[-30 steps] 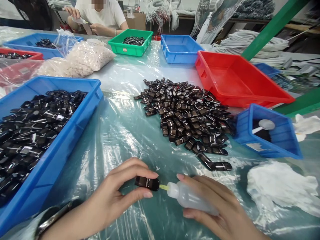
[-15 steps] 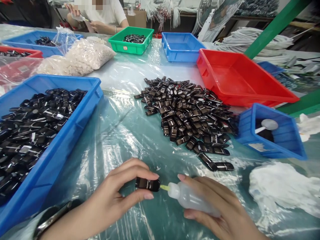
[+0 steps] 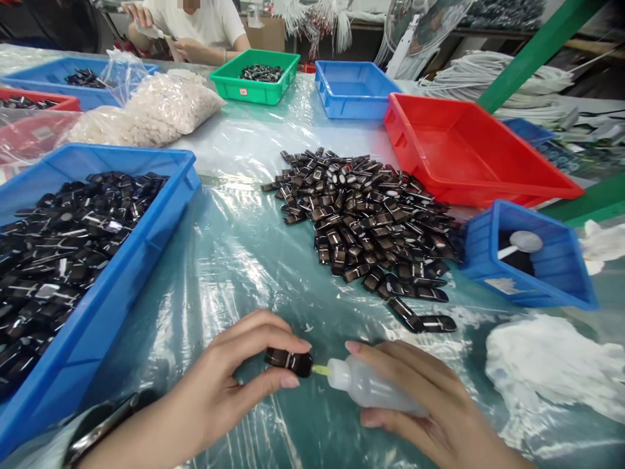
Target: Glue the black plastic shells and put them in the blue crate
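Between thumb and fingers, my left hand (image 3: 249,365) pinches a small black plastic casing (image 3: 297,363) with a light line across it. My right hand (image 3: 420,391) is wrapped round a translucent squeeze bottle (image 3: 374,385), held nearly flat and pointing left. The bottle's thin yellow-green nozzle tip (image 3: 319,370) reaches the rounded right end of the casing; whether anything comes out is too small to tell. Beyond my hands lies a loose heap of similar black casings (image 3: 361,215) on the plastic-covered table (image 3: 229,260).
On the left stands a blue bin (image 3: 161,228) full of black pieces. A red tray (image 3: 469,150) and a small blue bin (image 3: 551,280) with a white scoop (image 3: 526,241) sit right, near a white cloth (image 3: 547,365). A co-worker (image 3: 200,32) sits behind a green tray (image 3: 278,91).
The casing in my left hand has tilted slightly. The bottle's tip stays at its end, and both hands hold nearly the same place.
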`<state>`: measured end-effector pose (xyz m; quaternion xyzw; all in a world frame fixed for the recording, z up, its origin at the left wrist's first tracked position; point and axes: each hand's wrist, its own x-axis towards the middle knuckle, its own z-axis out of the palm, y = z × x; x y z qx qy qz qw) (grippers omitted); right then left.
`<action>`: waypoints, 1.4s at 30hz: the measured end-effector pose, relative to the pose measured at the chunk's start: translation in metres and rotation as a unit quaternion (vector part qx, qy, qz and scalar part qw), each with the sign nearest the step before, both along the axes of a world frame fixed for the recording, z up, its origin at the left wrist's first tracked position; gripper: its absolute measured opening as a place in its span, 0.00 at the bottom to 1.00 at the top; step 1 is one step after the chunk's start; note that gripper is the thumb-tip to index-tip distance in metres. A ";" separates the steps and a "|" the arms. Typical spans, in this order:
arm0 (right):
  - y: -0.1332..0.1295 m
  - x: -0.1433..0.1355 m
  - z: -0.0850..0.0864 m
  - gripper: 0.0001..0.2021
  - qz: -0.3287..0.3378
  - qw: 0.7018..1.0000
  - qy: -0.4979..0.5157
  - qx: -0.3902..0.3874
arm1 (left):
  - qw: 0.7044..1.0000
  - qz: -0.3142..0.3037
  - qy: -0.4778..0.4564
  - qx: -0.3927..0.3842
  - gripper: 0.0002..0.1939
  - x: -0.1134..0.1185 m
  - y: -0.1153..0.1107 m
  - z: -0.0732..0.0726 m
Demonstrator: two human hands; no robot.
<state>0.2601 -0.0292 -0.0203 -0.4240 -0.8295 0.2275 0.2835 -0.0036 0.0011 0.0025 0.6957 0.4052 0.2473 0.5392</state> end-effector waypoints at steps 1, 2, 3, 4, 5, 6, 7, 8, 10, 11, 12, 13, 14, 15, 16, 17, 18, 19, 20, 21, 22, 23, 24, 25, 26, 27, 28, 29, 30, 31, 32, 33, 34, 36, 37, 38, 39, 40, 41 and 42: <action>0.000 0.000 0.000 0.21 -0.001 1.000 -0.004 -0.001 | 1.000 0.002 0.001 -0.004 0.12 0.000 0.000 0.000; 0.000 0.000 -0.001 0.21 -0.006 1.000 -0.007 -0.001 | 1.000 0.006 0.001 -0.008 0.12 0.000 0.000 0.001; -0.001 0.000 -0.002 0.21 -0.014 1.000 -0.009 -0.001 | 1.000 0.014 0.001 -0.012 0.12 0.000 0.000 0.001; -0.002 0.001 -0.002 0.21 -0.023 1.000 -0.012 0.001 | 1.000 0.028 0.002 -0.013 0.11 0.000 0.000 0.001; -0.003 0.001 -0.002 0.21 -0.038 0.999 -0.015 0.004 | 0.999 0.050 0.006 -0.012 0.10 0.000 0.001 0.000; -0.004 0.002 -0.003 0.21 -0.058 0.998 -0.019 0.006 | 0.997 0.080 0.010 -0.010 0.09 0.000 0.002 -0.001; -0.005 0.002 -0.003 0.21 -0.081 0.996 -0.022 0.003 | 0.993 0.113 0.016 -0.010 0.09 -0.001 0.003 -0.002; -0.005 0.003 -0.002 0.20 -0.104 0.994 -0.024 -0.006 | 0.989 0.143 0.021 -0.015 0.09 -0.001 0.004 -0.003; -0.005 0.002 0.000 0.19 -0.153 0.987 -0.013 -0.042 | 0.982 0.182 0.038 -0.033 0.11 -0.001 0.005 -0.005; -0.004 0.000 0.001 0.18 -0.174 0.983 0.004 -0.064 | 0.980 0.189 0.047 -0.042 0.13 -0.001 0.005 -0.005; -0.002 -0.002 0.002 0.17 -0.188 0.978 0.027 -0.082 | 0.980 0.188 0.055 -0.046 0.14 -0.001 0.005 -0.006; 0.000 -0.005 0.002 0.16 -0.198 0.974 0.056 -0.094 | 0.980 0.185 0.059 -0.046 0.14 -0.001 0.005 -0.006; 0.003 -0.009 0.002 0.14 -0.201 0.971 0.084 -0.101 | 0.981 0.182 0.058 -0.044 0.15 0.000 0.005 -0.005; 0.006 -0.013 0.002 0.14 -0.199 0.968 0.109 -0.106 | 0.982 0.177 0.053 -0.044 0.15 0.001 0.005 -0.005; 0.009 -0.017 0.001 0.13 -0.192 0.966 0.130 -0.111 | 0.983 0.173 0.044 -0.044 0.15 0.001 0.006 -0.004; 0.011 -0.021 0.000 0.13 -0.184 0.965 0.144 -0.119 | 0.984 0.168 0.038 -0.044 0.15 0.002 0.006 -0.003; 0.014 -0.024 -0.002 0.14 -0.179 0.964 0.150 -0.124 | 0.986 0.160 0.033 -0.044 0.16 0.002 0.006 -0.001; 0.015 -0.026 -0.003 0.15 -0.183 0.965 0.149 -0.118 | 0.987 0.150 0.031 -0.042 0.17 0.002 0.006 0.000; 0.015 -0.027 -0.004 0.17 -0.195 0.966 0.143 -0.095 | 0.989 0.139 0.032 -0.038 0.19 0.002 0.006 0.001; 0.015 -0.027 -0.004 0.19 -0.213 0.965 0.139 -0.057 | 0.991 0.129 0.035 -0.033 0.20 0.002 0.006 0.002; 0.013 -0.027 -0.003 0.20 -0.235 0.962 0.136 -0.009 | 0.992 0.120 0.038 -0.029 0.21 0.002 0.006 0.003; 0.010 -0.026 -0.002 0.19 -0.255 0.956 0.136 0.039 | 0.992 0.114 0.040 -0.027 0.21 0.002 0.005 0.003; 0.007 -0.025 0.001 0.16 -0.262 0.953 0.134 0.074 | 0.993 0.111 0.037 -0.024 0.21 0.001 0.005 0.003; 0.003 -0.025 0.003 0.12 -0.252 0.956 0.123 0.092 | 0.993 0.110 0.032 -0.024 0.21 0.001 0.005 0.003; 0.000 -0.027 0.006 0.09 -0.229 0.963 0.101 0.096 | 0.993 0.110 0.025 -0.025 0.20 0.000 0.004 0.002; -0.003 -0.030 0.008 0.08 -0.188 0.976 0.054 0.092 | 0.993 0.111 0.019 -0.027 0.19 0.000 0.004 0.002; -0.004 -0.034 0.009 0.09 -0.148 0.985 -0.001 0.090 | 0.993 0.110 0.015 -0.033 0.18 0.000 0.003 0.002; -0.005 -0.040 0.008 0.11 -0.114 0.988 -0.060 0.089 | 0.993 0.109 0.014 -0.041 0.16 0.000 0.003 0.001; -0.004 -0.046 0.007 0.14 -0.083 0.986 -0.111 0.088 | 0.993 0.105 0.014 -0.046 0.14 0.000 0.002 0.001; -0.001 -0.052 0.004 0.16 -0.056 0.983 -0.150 0.088 | 0.994 0.099 0.012 -0.050 0.12 0.000 0.001 0.001; 0.002 -0.058 0.001 0.17 -0.041 0.979 -0.173 0.098 | 0.995 0.092 0.006 -0.049 0.12 0.000 -0.001 0.000; 0.005 -0.063 -0.002 0.17 -0.034 0.979 -0.177 0.099 | 0.995 0.084 -0.001 -0.045 0.11 0.001 -0.002 0.000; 0.008 -0.067 -0.004 0.17 -0.032 0.979 -0.177 0.098 | 0.996 0.075 -0.008 -0.039 0.11 0.001 -0.004 -0.001; 0.012 -0.069 -0.005 0.17 -0.035 0.984 -0.155 0.084 | 0.998 0.062 -0.014 -0.028 0.09 0.000 -0.006 -0.001; 0.013 -0.069 -0.002 0.16 -0.035 0.987 -0.142 0.073 | 0.998 0.058 -0.012 -0.023 0.09 -0.001 -0.008 -0.001; 0.012 -0.068 0.002 0.14 -0.032 0.989 -0.130 0.062 | 0.999 0.049 -0.005 -0.016 0.09 -0.002 -0.008 0.000; 0.011 -0.066 0.008 0.12 -0.030 0.993 -0.106 0.041 | 0.999 0.036 0.006 -0.008 0.08 -0.003 -0.009 0.001; 0.009 -0.064 0.015 0.10 -0.027 0.997 -0.077 0.011 | 1.000 0.018 0.020 0.002 0.08 -0.004 -0.009 0.002; 0.006 -0.062 0.023 0.08 -0.021 0.998 -0.040 -0.031 | 0.999 -0.002 0.032 0.015 0.08 -0.004 -0.009 0.003; 0.004 -0.060 0.030 0.07 -0.029 0.992 0.045 -0.118 | 0.998 -0.022 0.044 0.031 0.08 -0.005 -0.008 0.004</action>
